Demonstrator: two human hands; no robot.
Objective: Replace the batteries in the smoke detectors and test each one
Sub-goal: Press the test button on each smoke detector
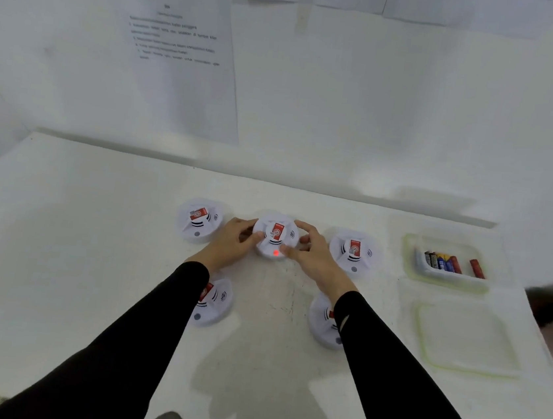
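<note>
Several white round smoke detectors with red labels lie on the white table (pixel 73 255). The back middle detector (pixel 275 235) shows a red light lit on its front edge. My left hand (pixel 233 242) grips its left side and my right hand (pixel 311 253) holds its right side, thumb next to the light. Other detectors sit at the back left (pixel 200 219) and back right (pixel 353 250). Two nearer ones, front left (pixel 216 302) and front right (pixel 323 318), are partly hidden under my black sleeves.
A clear plastic container (pixel 411 255) with several batteries (pixel 445 262) stands at the right. Its lid (pixel 467 338) lies in front of it. A printed instruction sheet (pixel 178 60) hangs on the wall behind the table.
</note>
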